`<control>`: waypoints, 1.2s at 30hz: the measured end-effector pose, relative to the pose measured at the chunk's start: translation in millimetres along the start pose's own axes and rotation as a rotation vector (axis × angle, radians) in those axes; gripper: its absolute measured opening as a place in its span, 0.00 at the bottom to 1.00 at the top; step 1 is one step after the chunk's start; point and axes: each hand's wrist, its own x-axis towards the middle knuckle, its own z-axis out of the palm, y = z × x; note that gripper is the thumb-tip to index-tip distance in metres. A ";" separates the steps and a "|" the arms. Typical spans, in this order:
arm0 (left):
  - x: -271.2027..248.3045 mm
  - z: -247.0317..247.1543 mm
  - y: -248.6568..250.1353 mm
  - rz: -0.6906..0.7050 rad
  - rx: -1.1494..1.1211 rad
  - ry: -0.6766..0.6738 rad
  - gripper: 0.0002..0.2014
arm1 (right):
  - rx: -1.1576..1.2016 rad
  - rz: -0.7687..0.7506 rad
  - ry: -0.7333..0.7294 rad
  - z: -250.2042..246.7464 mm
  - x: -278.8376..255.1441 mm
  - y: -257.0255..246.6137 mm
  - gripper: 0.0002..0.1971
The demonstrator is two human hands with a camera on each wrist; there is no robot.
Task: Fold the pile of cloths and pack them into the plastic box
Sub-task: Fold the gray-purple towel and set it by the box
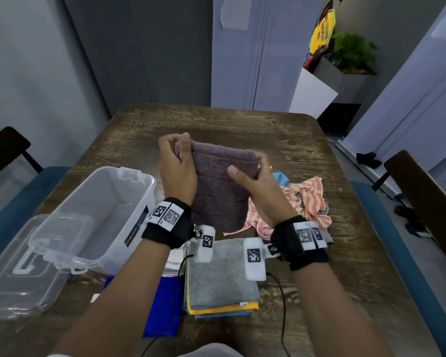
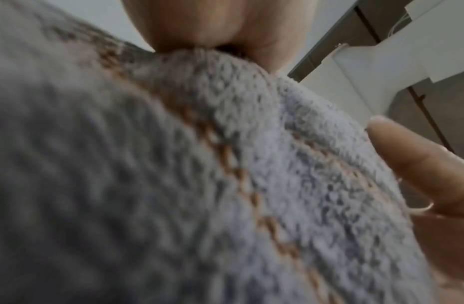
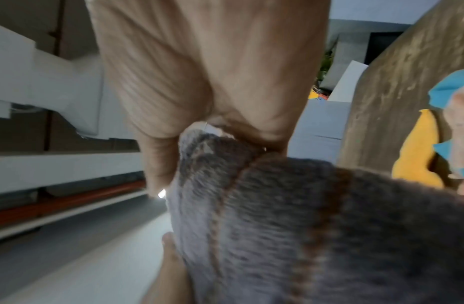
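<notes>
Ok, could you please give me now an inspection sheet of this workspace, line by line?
Surface: wooden table, dark grain.
Job's things: purple-grey towel held up above the table; plastic box open, no cloth seen inside; lid lying at its left; folded stack, grey on top; blue cloth beside the stack; unfolded pile at the right.
Clutter: small white piece near the blue cloth, too small to tell.
Grips: left grip and right grip each pinch a top corner of the towel.
Cables: black cables run from the wristbands toward the person.
Surroundings: potted plant, yellow sign, chair on each side.
</notes>
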 end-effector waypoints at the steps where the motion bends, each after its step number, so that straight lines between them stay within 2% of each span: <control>1: 0.4 0.6 -1.5 -0.003 -0.014 0.000 0.15 | -0.016 0.055 -0.032 2.9 -1.6 10.3 0.33; 3: 2.6 -1.3 -6.9 -0.022 -0.025 0.000 0.17 | -0.085 0.092 -0.051 4.8 -5.6 29.8 0.27; 6: 1.2 -5.9 -20.1 -0.067 0.016 0.000 0.19 | -0.121 0.044 -0.014 1.0 -7.9 40.7 0.14; 9: -8.3 -10.5 -38.7 -0.148 0.112 -0.056 0.20 | -0.263 -0.017 -0.008 -3.8 -0.7 34.7 0.12; 12: -13.2 -14.2 -53.7 -0.116 0.217 -0.202 0.16 | -0.438 -0.002 -0.058 -9.5 8.3 29.8 0.12; 15: -21.3 -14.8 -58.5 0.087 0.212 -0.412 0.25 | -0.576 0.011 -0.156 -12.1 12.9 28.5 0.11; 17: -28.7 -9.2 -58.9 0.224 0.242 -0.555 0.27 | -0.684 -0.018 -0.229 -9.5 13.0 26.7 0.10; 19: -33.5 -6.3 -58.1 0.149 0.174 -0.646 0.22 | -0.735 -0.015 -0.303 -8.1 11.0 24.7 0.09; 21: -37.2 -7.8 -56.3 0.033 0.084 -0.655 0.13 | -0.732 0.006 -0.356 -11.3 8.5 22.1 0.10; 24: -42.4 -11.2 -59.5 -0.020 0.077 -0.599 0.16 | -0.791 0.091 -0.396 -23.2 8.5 26.3 0.16; 27: -40.0 -15.5 -68.4 -0.137 0.030 -0.458 0.17 | -0.934 0.165 -0.381 -31.6 11.9 40.3 0.17; 29: -36.6 -19.5 -72.0 -0.182 0.040 -0.390 0.19 | -0.828 0.151 -0.273 -32.5 13.1 45.4 0.13; 31: -33.9 -25.1 -73.3 -0.209 0.076 -0.381 0.19 | -0.662 0.115 -0.133 -29.4 15.6 49.1 0.11; 33: -31.0 -30.7 -79.5 -0.273 0.056 -0.393 0.20 | -0.450 0.107 0.002 -23.8 21.3 55.9 0.13; 36: -26.4 -39.4 -88.8 -0.330 0.000 -0.405 0.29 | -0.097 0.154 0.135 -11.7 29.7 67.7 0.20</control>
